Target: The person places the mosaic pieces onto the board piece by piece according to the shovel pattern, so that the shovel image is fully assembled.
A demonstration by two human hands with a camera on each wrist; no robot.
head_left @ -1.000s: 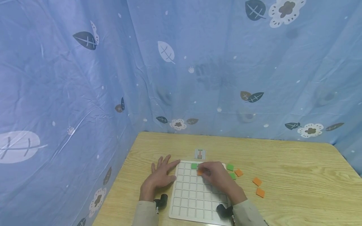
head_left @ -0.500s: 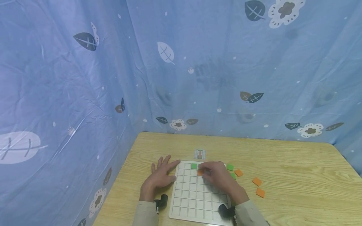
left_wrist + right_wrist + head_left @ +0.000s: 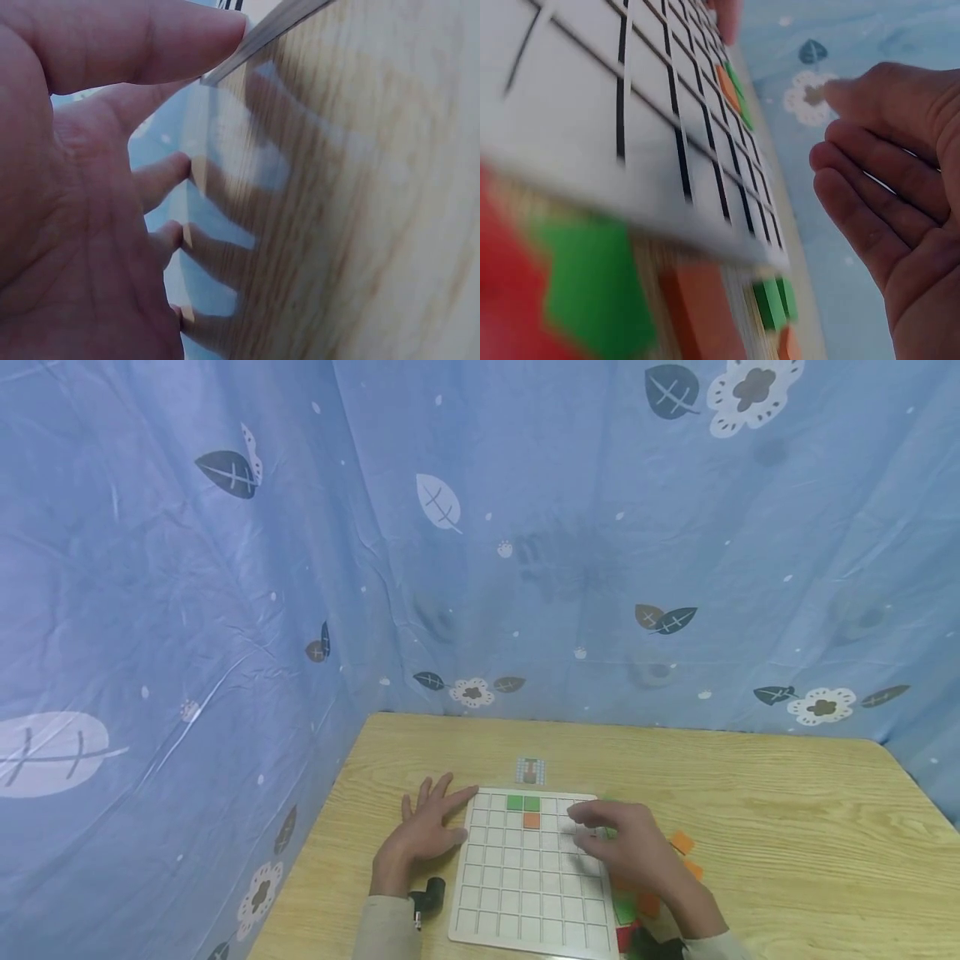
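Observation:
A white gridded board lies on the table. In its far rows sit two green tiles, a left one and a right one, side by side, with an orange tile just below the right one. My left hand rests at the board's left edge, fingers spread; in the left wrist view its thumb touches the board's side. Over the board's right edge hovers my right hand, thumb and fingers apart with nothing between them; the right wrist view shows the same empty hand.
Loose tiles lie right of the board, partly hidden under my right arm: orange ones, green ones and a red one. A small patterned card lies beyond the board. A blue curtain stands behind the table.
My right hand has left the orange tile on the board and moved right to the board's edge. The second green tile and the orange tile now show uncovered. The left hand stays put.

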